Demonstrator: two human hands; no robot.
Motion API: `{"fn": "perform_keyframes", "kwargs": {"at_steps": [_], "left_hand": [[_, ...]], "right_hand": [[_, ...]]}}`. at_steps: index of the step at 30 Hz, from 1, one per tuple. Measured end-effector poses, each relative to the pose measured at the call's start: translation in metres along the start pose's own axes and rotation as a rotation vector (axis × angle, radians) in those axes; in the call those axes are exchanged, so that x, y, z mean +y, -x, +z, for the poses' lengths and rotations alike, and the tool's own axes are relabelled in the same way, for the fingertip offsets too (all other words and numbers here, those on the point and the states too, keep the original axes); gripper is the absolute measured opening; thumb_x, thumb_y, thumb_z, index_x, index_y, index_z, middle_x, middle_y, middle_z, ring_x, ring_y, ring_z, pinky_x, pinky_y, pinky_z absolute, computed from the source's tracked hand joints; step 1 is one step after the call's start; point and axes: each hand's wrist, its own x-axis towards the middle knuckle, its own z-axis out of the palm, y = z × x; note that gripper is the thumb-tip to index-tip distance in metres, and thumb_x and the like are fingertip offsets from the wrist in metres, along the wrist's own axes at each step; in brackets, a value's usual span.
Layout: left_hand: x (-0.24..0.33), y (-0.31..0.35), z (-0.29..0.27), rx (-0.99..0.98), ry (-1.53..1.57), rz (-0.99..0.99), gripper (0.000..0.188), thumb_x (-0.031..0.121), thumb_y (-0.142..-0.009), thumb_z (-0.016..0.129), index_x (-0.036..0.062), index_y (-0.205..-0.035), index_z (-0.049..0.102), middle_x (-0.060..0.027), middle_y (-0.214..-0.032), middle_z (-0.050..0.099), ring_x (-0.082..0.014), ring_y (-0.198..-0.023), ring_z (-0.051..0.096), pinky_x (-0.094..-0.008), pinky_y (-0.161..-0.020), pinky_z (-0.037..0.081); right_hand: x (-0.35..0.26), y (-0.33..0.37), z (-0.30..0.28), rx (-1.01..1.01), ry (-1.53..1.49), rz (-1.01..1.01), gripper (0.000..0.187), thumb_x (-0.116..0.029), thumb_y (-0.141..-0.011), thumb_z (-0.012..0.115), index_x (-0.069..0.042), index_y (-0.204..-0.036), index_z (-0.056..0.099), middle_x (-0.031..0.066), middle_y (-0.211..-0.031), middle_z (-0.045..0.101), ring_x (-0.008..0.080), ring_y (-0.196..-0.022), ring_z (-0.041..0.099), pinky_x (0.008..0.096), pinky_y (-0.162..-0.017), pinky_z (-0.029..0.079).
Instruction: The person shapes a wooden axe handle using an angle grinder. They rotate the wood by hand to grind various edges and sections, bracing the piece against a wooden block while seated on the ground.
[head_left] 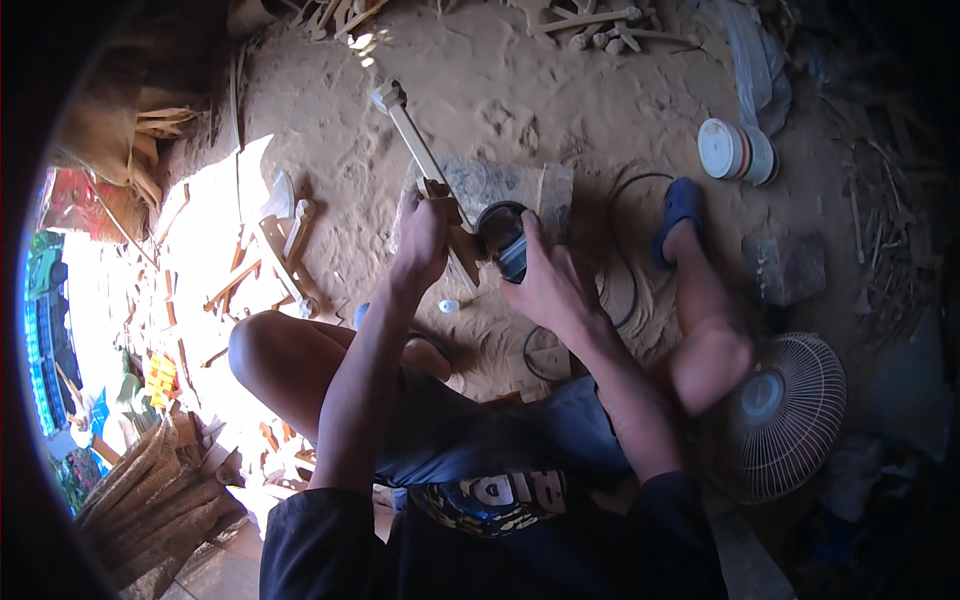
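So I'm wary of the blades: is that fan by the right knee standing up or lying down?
Lying down. The fan rests flat on the sandy ground, its round grille facing up at the camera.

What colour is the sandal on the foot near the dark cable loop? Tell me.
Blue. The sandal shows in the head view, right of the right hand, beside the cable loop on sandy ground.

One fan (785, 415); one blue sandal (680, 210); one white lid (722, 148); one small white cap (449, 306); two hands, left (420, 245), right (545, 285).
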Motion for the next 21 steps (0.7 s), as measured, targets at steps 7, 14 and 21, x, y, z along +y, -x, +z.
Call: {"fn": "perform_keyframes", "kwargs": {"at_steps": [7, 14, 21], "left_hand": [[0.014, 0.006, 0.011, 0.122, 0.116, -0.107, 0.027, 0.010, -0.085, 0.061, 0.0012, -0.110, 0.062, -0.0091, -0.099, 0.061, -0.0192, -0.086, 0.060, -0.0342, -0.079, 0.052], [0.005, -0.004, 0.007, 0.016, 0.122, -0.078, 0.033, 0.009, -0.086, 0.060, 0.0013, -0.117, 0.060, -0.0090, -0.097, 0.058, -0.0209, -0.085, 0.059, -0.0358, -0.074, 0.051], [-0.025, -0.009, -0.029, 0.081, -0.515, 0.080, 0.035, 0.011, -0.090, 0.060, 0.0000, -0.124, 0.057, -0.0138, -0.105, 0.060, -0.0255, -0.095, 0.063, -0.0433, -0.083, 0.055]], "right_hand": [[-0.006, -0.021, 0.006, 0.084, -0.017, -0.108, 0.095, -0.018, -0.082, 0.081, -0.003, -0.159, 0.028, 0.0413, -0.094, 0.068, 0.0573, -0.089, 0.070, 0.0611, -0.076, 0.057], [-0.009, -0.051, 0.008, 0.053, -0.004, -0.184, 0.099, -0.018, -0.078, 0.089, 0.006, -0.154, 0.030, 0.0381, -0.103, 0.070, 0.0515, -0.094, 0.073, 0.0547, -0.081, 0.059], [-0.018, -0.049, -0.016, 0.188, -0.020, -0.121, 0.095, -0.023, -0.081, 0.085, 0.005, -0.154, 0.031, 0.0365, -0.098, 0.071, 0.0520, -0.092, 0.072, 0.0570, -0.078, 0.058]]}}
